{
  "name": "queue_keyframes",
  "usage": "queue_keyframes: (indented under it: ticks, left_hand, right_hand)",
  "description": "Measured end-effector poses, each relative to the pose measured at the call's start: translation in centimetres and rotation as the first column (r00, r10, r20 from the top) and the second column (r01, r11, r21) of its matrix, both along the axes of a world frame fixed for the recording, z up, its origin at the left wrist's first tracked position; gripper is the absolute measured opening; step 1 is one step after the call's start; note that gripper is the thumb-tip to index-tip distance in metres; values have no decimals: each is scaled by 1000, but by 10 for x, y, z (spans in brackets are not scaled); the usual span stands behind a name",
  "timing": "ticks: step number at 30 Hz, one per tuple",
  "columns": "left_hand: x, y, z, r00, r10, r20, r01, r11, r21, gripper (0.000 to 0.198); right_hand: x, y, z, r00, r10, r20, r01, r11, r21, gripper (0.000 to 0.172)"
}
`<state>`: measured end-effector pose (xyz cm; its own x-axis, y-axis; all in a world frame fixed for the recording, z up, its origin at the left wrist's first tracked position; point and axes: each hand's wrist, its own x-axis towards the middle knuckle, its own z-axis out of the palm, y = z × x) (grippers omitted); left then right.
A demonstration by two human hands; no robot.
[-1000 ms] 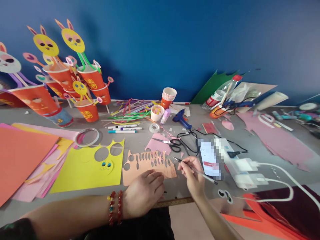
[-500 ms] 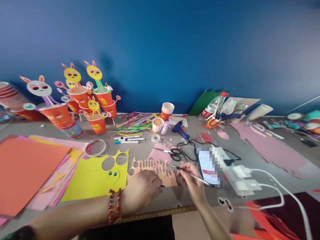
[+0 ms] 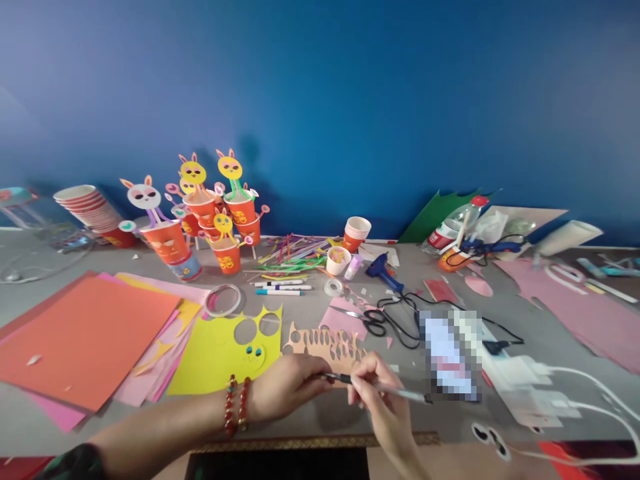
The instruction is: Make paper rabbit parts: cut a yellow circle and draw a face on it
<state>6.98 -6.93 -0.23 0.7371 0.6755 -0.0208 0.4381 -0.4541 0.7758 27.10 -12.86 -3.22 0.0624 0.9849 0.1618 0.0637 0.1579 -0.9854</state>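
My right hand is closed around a pen with a clear barrel and dark grip, its tip pointing left. At that tip, the fingers of my left hand are pinched, on what looks like the small black pen cap, mostly hidden by the fingers. Just beyond both hands lies an orange paper sheet with many cut-out holes. To the left, a yellow sheet with round holes carries a yellow paper disc with a drawn face and blue-green eyes.
Black-handled scissors lie on pink paper beyond my hands. A blue glue gun, a phone and a white power strip are to the right. Decorated orange cups, a tape roll and stacked coloured paper are left.
The view has swung left, so things appear further right. The pen in my right hand has come down to my left fingers, its tip now meeting them.
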Motion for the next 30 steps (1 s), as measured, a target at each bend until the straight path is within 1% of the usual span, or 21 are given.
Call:
queue_keyframes:
  ticks: [3,6,8,10,11,13,16,18,20,22,24,26,28,30]
  left_hand:
    - [-3,-1,1,1000,14,25,-14,1000,-10,25]
    - [-5,-2,-2,1000,7,25,-8,999,36,28]
    - [-8,-4,-4,999,-39,8,38,994,105,29]
    - [-12,-6,-7,997,-83,-11,83,984,155,27]
    - [-14,-8,-7,996,-83,-10,84,982,168,26]
    - [-20,-11,-7,999,-48,22,43,983,179,25]
    - [-28,-16,-1,994,21,108,-44,975,220,27]
    - [-30,-18,7,986,51,156,-92,960,264,29]
    - [-30,-18,14,978,66,197,-130,933,337,28]
    - [-29,-17,20,970,50,238,-147,899,412,27]
    - [-27,-15,24,965,30,261,-148,883,445,25]
    - [-26,-11,25,965,46,259,-161,882,442,22]
    - [-26,-7,26,969,66,236,-164,891,423,19]
    - [-27,-3,26,974,79,215,-164,896,414,15]
  right_hand:
    - [-1,2,-2,1000,-8,-20,7,1000,-9,24]
    - [-5,3,1,998,63,18,-63,998,-16,27]
    - [-10,4,5,992,123,39,-121,991,-53,31]
    - [-15,4,11,984,176,31,-171,978,-120,34]
    - [-17,5,15,981,195,20,-190,969,-155,35]
    - [-21,7,19,976,219,15,-212,959,-189,36]
    - [-30,9,17,967,253,35,-244,957,-157,46]
    - [-39,10,11,968,250,-22,-251,956,-156,57]
    - [-51,11,4,974,189,-123,-211,956,-205,63]
    - [-62,13,1,977,117,-179,-160,955,-250,65]
    - [-69,18,3,981,42,-191,-93,959,-268,64]
    - [-70,26,9,983,-3,-184,-48,961,-272,63]
    - [-65,34,15,983,49,-177,-96,959,-267,63]
    - [-58,40,19,967,176,-184,-221,940,-262,61]
